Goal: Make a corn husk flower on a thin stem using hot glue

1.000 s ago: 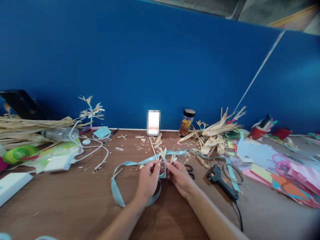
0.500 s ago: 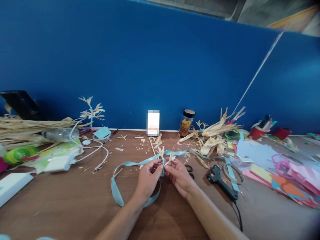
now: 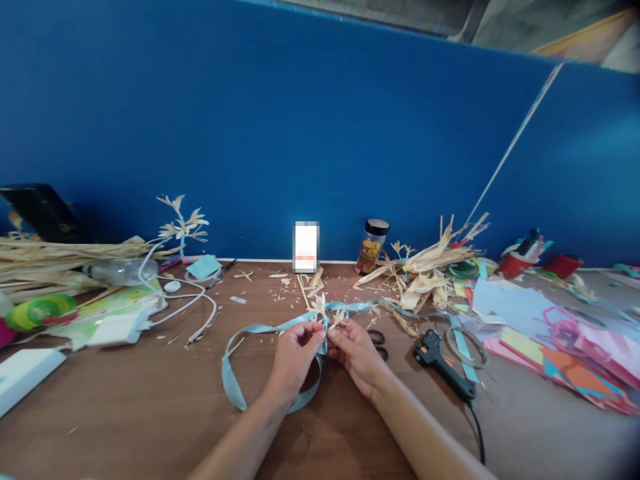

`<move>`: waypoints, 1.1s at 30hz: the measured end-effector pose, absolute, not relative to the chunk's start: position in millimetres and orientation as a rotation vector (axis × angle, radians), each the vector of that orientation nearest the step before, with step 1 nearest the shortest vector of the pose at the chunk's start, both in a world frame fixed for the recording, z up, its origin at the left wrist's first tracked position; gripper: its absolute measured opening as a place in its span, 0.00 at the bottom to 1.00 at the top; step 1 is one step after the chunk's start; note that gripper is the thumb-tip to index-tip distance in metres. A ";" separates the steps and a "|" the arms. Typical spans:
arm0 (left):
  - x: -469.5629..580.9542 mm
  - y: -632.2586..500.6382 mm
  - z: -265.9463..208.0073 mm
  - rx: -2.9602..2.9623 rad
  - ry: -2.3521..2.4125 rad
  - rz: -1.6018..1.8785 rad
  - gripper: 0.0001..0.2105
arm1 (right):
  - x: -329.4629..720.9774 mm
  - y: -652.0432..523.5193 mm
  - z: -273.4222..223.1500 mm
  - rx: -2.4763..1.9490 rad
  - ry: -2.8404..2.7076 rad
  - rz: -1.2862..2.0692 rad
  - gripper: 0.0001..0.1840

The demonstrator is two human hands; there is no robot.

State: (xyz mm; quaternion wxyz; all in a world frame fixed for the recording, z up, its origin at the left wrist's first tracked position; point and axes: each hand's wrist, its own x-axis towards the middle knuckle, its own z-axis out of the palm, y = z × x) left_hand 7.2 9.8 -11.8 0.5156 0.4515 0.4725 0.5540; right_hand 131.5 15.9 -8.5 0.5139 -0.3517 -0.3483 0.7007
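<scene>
Between my two hands is a small flower of pale dried husk, its stem wrapped in light blue ribbon. My left hand pinches the stem from the left with thumb and fingers. From the right, my right hand has its fingertips closed on the same flower, by a petal and the stem. A long light blue ribbon loops on the table to the left and runs off behind the hands to the right. Black scissors handles show partly behind my right hand.
A black glue gun lies to the right, near coloured papers. A jar, husk bundles and a bright blurred screen stand by the blue partition. On the left are a finished-looking husk flower stem, white cables and a charger.
The flower has shifted and tilted slightly to the left between my fingers. Both hands keep their pinch and have barely moved.
</scene>
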 end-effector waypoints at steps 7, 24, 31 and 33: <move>8.7 9.9 -7.6 1.009 1.098 1.362 0.14 | 132.7 17.1 -11.3 -0.857 -0.869 1.695 0.15; 7.7 9.7 -11.1 1.091 1.134 1.340 0.10 | 131.8 16.7 -11.0 -0.852 -0.846 1.651 0.18; 9.9 7.5 -3.2 1.023 1.114 1.334 0.11 | 131.8 16.5 -10.6 -0.872 -0.879 1.639 0.18; 9.8 7.6 -3.8 1.030 1.112 1.326 0.11 | 131.9 16.8 -10.6 -0.871 -0.883 1.620 0.17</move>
